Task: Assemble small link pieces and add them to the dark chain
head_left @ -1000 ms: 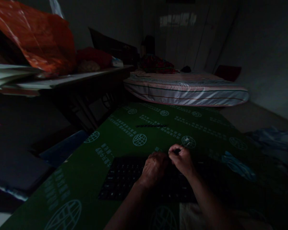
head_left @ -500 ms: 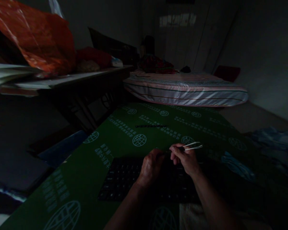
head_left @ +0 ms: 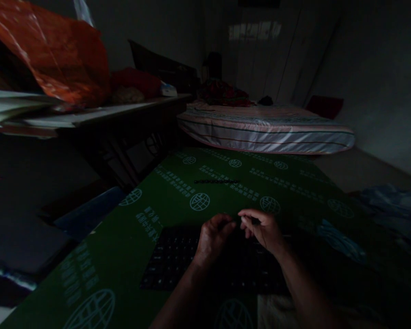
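Observation:
A black keyboard [head_left: 171, 256] lies on the green printed table cover, and both my hands are over its upper edge. My left hand [head_left: 214, 235] is closed in a pinch, thumb and index finger together; whatever is between them is too dark to make out. Close beside it on the right, my right hand [head_left: 260, 228] has its thumb and bent index finger near each other, and anything they hold is too small and dark to name. Beyond the keyboard, a row of small dark pieces [head_left: 217, 182] lies on the cover. No wire-pronged tool shows now.
A crumpled blue cloth or wrapper [head_left: 340, 240] lies right of the keyboard. Pale fabric [head_left: 276, 310] is at the near edge. A bed [head_left: 267, 132] stands behind the table. On the left, a desk [head_left: 99, 114] bears an orange plastic bag [head_left: 65, 59].
The tool with thin white wire prongs, seen in my right hand before, is out of sight. My right fingers have shifted and spread a little; my left hand remains nearly in place.

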Demonstrator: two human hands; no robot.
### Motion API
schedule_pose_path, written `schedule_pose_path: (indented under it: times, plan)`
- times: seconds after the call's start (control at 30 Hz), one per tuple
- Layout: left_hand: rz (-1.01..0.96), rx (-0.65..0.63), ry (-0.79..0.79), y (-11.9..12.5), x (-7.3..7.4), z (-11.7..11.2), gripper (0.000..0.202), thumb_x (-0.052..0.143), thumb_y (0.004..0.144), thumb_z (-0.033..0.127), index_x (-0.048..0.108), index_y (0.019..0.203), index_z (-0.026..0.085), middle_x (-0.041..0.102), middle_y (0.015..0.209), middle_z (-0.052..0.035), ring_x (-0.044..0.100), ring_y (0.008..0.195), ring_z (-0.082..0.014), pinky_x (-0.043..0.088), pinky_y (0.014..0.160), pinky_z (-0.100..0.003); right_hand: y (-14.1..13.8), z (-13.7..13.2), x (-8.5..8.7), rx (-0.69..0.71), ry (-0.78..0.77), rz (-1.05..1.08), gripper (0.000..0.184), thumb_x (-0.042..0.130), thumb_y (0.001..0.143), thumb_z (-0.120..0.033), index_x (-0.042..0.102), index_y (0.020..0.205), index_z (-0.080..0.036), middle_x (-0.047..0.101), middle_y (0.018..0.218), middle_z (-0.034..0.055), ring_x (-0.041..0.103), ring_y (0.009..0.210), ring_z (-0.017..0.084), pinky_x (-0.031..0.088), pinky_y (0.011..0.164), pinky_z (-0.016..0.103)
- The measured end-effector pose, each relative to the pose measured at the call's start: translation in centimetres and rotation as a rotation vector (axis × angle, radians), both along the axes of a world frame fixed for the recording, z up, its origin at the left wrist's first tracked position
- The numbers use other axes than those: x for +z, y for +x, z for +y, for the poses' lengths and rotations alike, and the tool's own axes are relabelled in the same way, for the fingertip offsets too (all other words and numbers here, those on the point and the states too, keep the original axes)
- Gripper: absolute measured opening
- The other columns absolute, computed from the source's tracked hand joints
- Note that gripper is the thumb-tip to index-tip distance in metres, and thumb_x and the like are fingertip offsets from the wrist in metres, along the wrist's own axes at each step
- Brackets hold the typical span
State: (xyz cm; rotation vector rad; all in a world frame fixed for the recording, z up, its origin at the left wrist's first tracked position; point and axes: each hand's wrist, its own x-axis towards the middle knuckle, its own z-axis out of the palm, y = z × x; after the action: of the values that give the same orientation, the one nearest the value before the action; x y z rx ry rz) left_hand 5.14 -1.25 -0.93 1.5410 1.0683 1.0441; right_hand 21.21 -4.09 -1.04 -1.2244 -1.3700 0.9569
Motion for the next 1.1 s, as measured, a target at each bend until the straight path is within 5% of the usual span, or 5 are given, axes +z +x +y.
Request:
schedule_pose_path:
  times: [0.2, 1.1]
  plan:
    - [-0.178, -0.027, -0.13, 0.1, 0.1, 0.0, 0.014, 0.07, 0.065, 0.027, 0.064, 0.071, 0.015, 0.061, 0.066, 0.0014, 0.055, 0.062, -0.0115, 0.042, 0.057, -0.02, -0.4, -0.3, 0.4, 0.071, 0.119, -0.28, 0.026, 0.052, 0.078, -0.026, 0.068, 0.094, -0.014, 0.062, 0.063, 0.0016, 0.055, 0.054, 0.011, 0.044, 0.053, 0.02]
    - [-0.147, -0.093, -0.16, -0.3, 0.6, -0.2, 0.015, 0.068, 0.066, 0.029, 0.063, 0.068, 0.015, 0.059, 0.063, 0.0019, 0.052, 0.06, -0.0114, 0.041, 0.055, -0.02, -0.2, 0.0, 1.9, 0.126, 0.005, -0.533, 0.016, 0.057, 0.078, -0.027, 0.069, 0.085, -0.021, 0.061, 0.063, -0.0014, 0.053, 0.055, 0.011, 0.038, 0.053, 0.02]
